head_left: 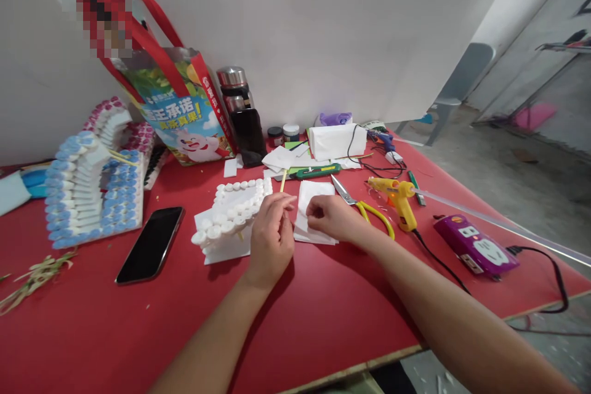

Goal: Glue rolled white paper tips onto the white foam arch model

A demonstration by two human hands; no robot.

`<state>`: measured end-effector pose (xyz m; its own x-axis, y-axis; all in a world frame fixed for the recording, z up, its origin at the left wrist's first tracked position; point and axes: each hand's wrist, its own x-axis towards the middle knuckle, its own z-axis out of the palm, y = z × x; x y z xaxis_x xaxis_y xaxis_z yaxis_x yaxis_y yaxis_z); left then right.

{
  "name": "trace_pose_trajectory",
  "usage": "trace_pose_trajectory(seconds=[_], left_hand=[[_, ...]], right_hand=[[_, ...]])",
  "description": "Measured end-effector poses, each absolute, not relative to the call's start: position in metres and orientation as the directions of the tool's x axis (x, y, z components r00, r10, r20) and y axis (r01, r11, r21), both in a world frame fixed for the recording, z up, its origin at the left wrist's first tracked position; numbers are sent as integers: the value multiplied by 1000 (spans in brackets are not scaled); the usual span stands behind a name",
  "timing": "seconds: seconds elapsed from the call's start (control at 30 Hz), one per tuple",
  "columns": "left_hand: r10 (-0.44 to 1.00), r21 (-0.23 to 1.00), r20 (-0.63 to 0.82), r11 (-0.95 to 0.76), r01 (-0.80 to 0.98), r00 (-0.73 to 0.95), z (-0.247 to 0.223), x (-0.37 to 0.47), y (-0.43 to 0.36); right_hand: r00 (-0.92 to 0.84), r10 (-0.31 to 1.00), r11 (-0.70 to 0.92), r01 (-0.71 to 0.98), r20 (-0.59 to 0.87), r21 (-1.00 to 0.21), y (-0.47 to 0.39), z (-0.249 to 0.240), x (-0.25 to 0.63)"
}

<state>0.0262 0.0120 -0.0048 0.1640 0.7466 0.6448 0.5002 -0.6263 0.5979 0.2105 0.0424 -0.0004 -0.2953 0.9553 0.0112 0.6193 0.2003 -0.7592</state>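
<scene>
My left hand (272, 237) is beside a white model (231, 221) edged with rows of small round white pieces, and covers its right end. Its fingers are bent together; anything between them is hidden. A thin pale-yellow stick (283, 180) sticks up just behind these fingers. Curled in a pinch, my right hand (330, 217) is over a stack of white tissues (308, 194); whatever it may hold is too small or hidden to make out. To its right lie scissors with yellow handles (369, 212), their blades pointing away from me.
Right: yellow glue gun (399, 194) with a clear glue stick, purple power strip (478, 246), cords. Left: black phone (151, 245), blue-and-white model (95, 197), dried strands (39, 277). Behind: green cutter (316, 172), shopping bag (184, 108), flask (234, 86), white board (314, 43).
</scene>
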Motion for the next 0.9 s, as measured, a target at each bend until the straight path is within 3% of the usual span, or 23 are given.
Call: trace_pose_trajectory(seconds=[0.17,0.37,0.5,0.63,0.8,0.9], left_hand=[[813,673,553,-564,479,181,-6,27,13],[884,790,423,-468,396,199,-14,29,12],[914,875,361,-401,271,186,-19,30,14],[925,913,332,-365,182,186,-19,31,15],[930,906,296,-346,244,218,-20,30,15],[927,898,286,-347,270,241,-21,31,14]], right_hand=[[-241,970,80,248,19,-965,54,10,237],[-240,970,-45,-60,-29,-997,54,17,243],[-314,948,-103,-152,-51,-983,50,18,241],[-276,961,2,-97,29,-995,49,18,238],[-248,969,-59,-319,23,-946,50,19,236],[-150,985,40,-299,89,-953,52,17,238]])
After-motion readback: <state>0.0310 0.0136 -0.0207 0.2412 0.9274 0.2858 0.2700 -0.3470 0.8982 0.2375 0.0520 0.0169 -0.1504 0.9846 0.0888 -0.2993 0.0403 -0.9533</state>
